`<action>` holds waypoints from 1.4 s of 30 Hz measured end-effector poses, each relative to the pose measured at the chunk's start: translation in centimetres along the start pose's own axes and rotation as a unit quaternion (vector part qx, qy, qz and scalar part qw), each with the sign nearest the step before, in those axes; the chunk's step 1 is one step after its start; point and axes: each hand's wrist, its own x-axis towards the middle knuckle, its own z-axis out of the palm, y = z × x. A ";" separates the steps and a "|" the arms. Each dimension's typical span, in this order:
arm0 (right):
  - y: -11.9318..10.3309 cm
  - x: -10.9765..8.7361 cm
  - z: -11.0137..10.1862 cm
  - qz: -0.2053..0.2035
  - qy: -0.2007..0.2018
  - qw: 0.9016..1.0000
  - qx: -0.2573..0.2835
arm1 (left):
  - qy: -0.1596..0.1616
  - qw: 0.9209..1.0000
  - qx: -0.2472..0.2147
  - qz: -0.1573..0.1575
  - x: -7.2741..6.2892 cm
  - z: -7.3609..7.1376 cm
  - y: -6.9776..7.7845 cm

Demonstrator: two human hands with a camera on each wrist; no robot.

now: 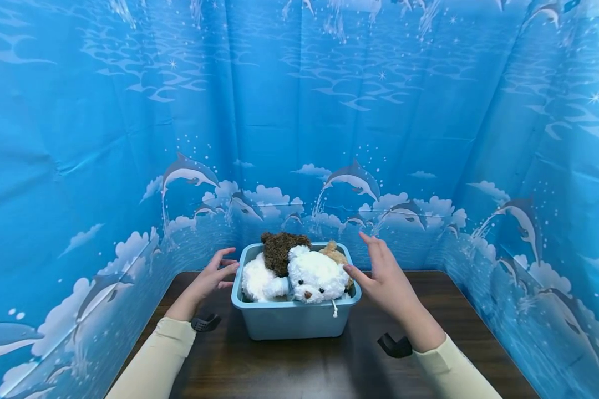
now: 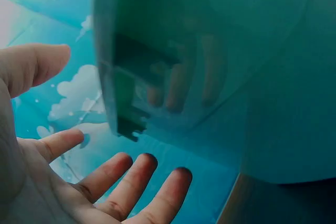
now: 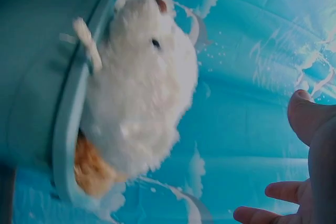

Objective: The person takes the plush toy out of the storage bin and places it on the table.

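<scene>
I've got L hand (image 1: 213, 280) on cam, fingers spread, just beside 1 lt-blue bin (image 1: 297, 324); R hand (image 1: 388, 284), also spread, near opp. side. Bin's on dk brown tbl (image 1: 289, 366), w/ white bear (image 1: 316, 274), brown plush (image 1: 282, 252), tan plush (image 1: 332, 252) inside.

White bear (image 1: 315, 276), brown plush (image 1: 281, 254), tan plush (image 1: 332, 252); pale blue tub (image 1: 299, 324); brown wood-grain table (image 1: 284, 371); blue dolphin-print curtain (image 1: 299, 122).

A light blue plastic bin (image 1: 297, 324) stands upright on the desk (image 1: 304, 363), filled with plush toys. A fluffy white plush bear (image 1: 315, 280), dark-eyed and brown-nosed, faces forward at the front rim, a pale cord (image 1: 335, 308) hanging over. Curly dark-brown plush (image 1: 284, 252), tan plush (image 1: 333, 252) behind; white fur (image 1: 257, 280) fills the left end.
</scene>
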 end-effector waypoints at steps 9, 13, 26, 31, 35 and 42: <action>-1.0 0.4 3.5 0.024 -0.042 0.996 0.069 | -0.020 0.999 -0.030 -0.015 0.8 0.7 -0.9; -1.1 0.3 4.4 0.037 -0.054 0.993 0.094 | -0.026 0.999 -0.042 -0.023 1.1 1.0 -1.3; -0.8 -0.2 7.4 0.039 -0.059 0.989 0.127 | -0.030 0.995 -0.092 -0.028 1.5 0.9 -2.5; -0.4 -0.5 8.4 0.032 -0.064 0.989 0.133 | -0.038 0.991 -0.122 -0.028 1.7 0.7 -3.1; -0.3 -0.5 8.9 0.025 -0.063 0.988 0.138 | -0.043 0.990 -0.129 -0.032 1.9 0.7 -3.2; -0.3 -0.3 9.3 0.035 -0.067 0.986 0.152 | -0.042 0.992 -0.121 -0.024 2.1 0.8 -3.2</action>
